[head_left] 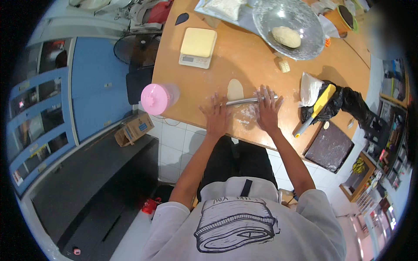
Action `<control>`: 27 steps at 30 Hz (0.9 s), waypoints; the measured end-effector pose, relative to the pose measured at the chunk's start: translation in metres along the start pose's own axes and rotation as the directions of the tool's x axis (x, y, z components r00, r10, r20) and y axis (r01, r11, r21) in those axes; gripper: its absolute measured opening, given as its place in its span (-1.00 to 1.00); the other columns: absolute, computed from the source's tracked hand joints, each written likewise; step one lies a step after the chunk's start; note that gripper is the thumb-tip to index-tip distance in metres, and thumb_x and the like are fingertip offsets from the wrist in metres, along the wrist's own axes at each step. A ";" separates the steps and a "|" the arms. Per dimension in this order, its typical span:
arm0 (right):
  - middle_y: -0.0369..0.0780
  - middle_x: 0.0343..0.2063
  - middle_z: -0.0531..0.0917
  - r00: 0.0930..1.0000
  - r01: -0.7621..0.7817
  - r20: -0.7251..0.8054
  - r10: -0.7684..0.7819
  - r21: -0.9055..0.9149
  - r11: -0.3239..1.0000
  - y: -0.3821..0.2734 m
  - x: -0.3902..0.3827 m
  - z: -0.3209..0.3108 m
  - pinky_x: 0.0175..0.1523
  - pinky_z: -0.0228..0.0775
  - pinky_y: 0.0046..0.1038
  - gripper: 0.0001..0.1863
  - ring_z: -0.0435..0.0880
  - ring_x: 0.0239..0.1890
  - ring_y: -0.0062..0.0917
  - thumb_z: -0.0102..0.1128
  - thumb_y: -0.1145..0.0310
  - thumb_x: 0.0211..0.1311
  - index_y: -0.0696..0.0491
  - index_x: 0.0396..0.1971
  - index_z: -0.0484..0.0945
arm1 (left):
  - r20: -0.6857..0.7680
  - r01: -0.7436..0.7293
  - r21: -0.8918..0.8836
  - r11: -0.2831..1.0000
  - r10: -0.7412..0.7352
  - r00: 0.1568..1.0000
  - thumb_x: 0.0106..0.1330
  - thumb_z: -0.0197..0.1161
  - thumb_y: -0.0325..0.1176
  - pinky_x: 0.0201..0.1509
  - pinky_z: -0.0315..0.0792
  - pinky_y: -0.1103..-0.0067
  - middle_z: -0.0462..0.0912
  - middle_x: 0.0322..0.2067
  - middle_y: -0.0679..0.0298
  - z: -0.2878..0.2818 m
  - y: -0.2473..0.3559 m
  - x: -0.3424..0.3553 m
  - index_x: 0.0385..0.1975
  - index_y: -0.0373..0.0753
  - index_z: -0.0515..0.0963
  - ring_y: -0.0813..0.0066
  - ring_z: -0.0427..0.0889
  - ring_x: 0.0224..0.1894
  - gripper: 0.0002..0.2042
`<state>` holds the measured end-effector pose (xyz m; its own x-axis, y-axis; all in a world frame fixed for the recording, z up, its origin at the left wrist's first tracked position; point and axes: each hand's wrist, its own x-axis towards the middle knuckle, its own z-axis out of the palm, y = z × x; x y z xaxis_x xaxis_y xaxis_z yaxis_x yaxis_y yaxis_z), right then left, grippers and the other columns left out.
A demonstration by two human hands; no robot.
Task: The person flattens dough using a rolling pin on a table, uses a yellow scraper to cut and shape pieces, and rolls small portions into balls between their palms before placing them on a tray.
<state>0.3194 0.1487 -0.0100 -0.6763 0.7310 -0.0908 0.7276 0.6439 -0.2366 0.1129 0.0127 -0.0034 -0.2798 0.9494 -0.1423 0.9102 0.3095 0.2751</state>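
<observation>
A thin metal rolling pin lies across a small flattened oval of pale dough on the wooden table. My left hand presses flat on the pin's left end, fingers spread. My right hand rests flat on its right end, fingers spread too. Flour is dusted on the wood between my hands.
A glass bowl holding a ball of dough stands at the back. A kitchen scale, a pink-lidded container, a yellow-handled scraper on a black bag, a clear bag and a dark slab surround the spot.
</observation>
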 end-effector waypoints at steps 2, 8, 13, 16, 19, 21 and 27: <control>-0.09 0.60 0.01 0.998 -0.063 -0.016 0.064 0.036 0.997 -0.010 -0.018 0.004 0.48 -0.44 0.55 -0.21 -0.04 0.62 -0.04 0.09 0.14 0.40 -0.03 0.58 0.10 | 0.021 -0.021 0.023 0.999 0.021 1.000 0.57 -0.03 -0.01 0.37 -0.38 -0.54 -0.16 0.62 -0.08 -0.005 -0.007 0.005 0.61 -0.12 0.04 -0.20 -0.11 0.63 -0.32; -0.07 0.54 0.13 0.940 -0.341 0.015 0.342 0.136 0.930 -0.060 -0.048 0.019 0.48 -0.42 0.54 -0.31 0.00 0.60 -0.05 0.08 0.18 0.42 -0.02 0.52 0.24 | 0.034 -0.146 0.136 0.980 0.143 0.989 0.58 -0.06 -0.03 0.36 -0.41 -0.55 -0.17 0.62 -0.05 -0.016 -0.032 0.045 0.63 0.00 -0.01 -0.19 -0.11 0.63 -0.33; -0.07 0.58 0.05 0.806 -0.559 -0.068 0.588 0.238 0.794 -0.096 -0.053 0.034 0.48 -0.46 0.52 -0.35 -0.06 0.61 0.00 0.01 0.14 0.50 -0.10 0.54 0.22 | 0.072 -0.293 -0.049 0.955 0.296 0.953 0.60 -0.07 -0.04 0.37 -0.40 -0.55 -0.14 0.63 0.00 -0.038 -0.012 0.097 0.63 0.05 0.03 -0.15 -0.10 0.63 -0.37; -0.07 0.62 -0.03 0.700 -0.665 -0.081 0.709 0.285 0.690 -0.113 -0.037 0.032 0.47 -0.48 0.52 -0.37 -0.11 0.62 0.05 -0.09 0.09 0.56 -0.21 0.57 0.17 | -0.024 -0.409 0.081 0.909 0.412 0.911 0.59 -0.04 -0.03 0.37 -0.40 -0.55 -0.11 0.62 0.00 -0.031 -0.014 0.123 0.61 0.06 0.09 -0.14 -0.12 0.64 -0.38; -0.06 0.63 -0.09 0.575 -0.759 -0.095 0.812 0.308 0.573 -0.098 -0.013 0.030 0.46 -0.50 0.54 -0.40 -0.14 0.62 0.10 -0.30 0.01 0.64 -0.35 0.61 0.10 | 0.002 -0.530 0.113 0.840 0.533 0.846 0.59 -0.03 -0.02 0.36 -0.48 -0.56 -0.15 0.62 -0.08 -0.027 -0.001 0.158 0.61 -0.01 0.08 -0.22 -0.21 0.64 -0.36; -0.07 0.63 -0.09 0.490 -0.828 -0.132 0.861 0.237 0.508 -0.081 0.004 0.024 0.45 -0.52 0.55 -0.41 -0.16 0.63 0.10 -0.37 -0.01 0.66 -0.34 0.61 0.10 | 0.007 -0.569 0.149 0.809 0.575 0.818 0.60 -0.06 0.01 0.35 -0.47 -0.57 -0.09 0.61 -0.06 -0.023 0.011 0.177 0.59 -0.04 0.11 -0.19 -0.18 0.64 -0.37; -0.08 0.63 -0.08 0.465 -0.872 -0.145 0.874 0.096 0.480 -0.058 0.019 0.025 0.45 -0.50 0.56 -0.38 -0.19 0.64 0.05 -0.36 0.01 0.66 -0.27 0.63 0.01 | -0.032 -0.601 0.031 0.799 0.602 0.798 0.60 -0.08 0.06 0.34 -0.49 -0.57 -0.02 0.60 -0.01 -0.015 0.024 0.199 0.59 -0.12 0.10 -0.17 -0.15 0.63 -0.34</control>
<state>0.2614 0.1201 -0.0224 0.3381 0.9348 -0.1088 0.9280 -0.3504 -0.1270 0.0745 0.2098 -0.0111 0.3148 0.9456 0.0820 0.9047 -0.3250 0.2754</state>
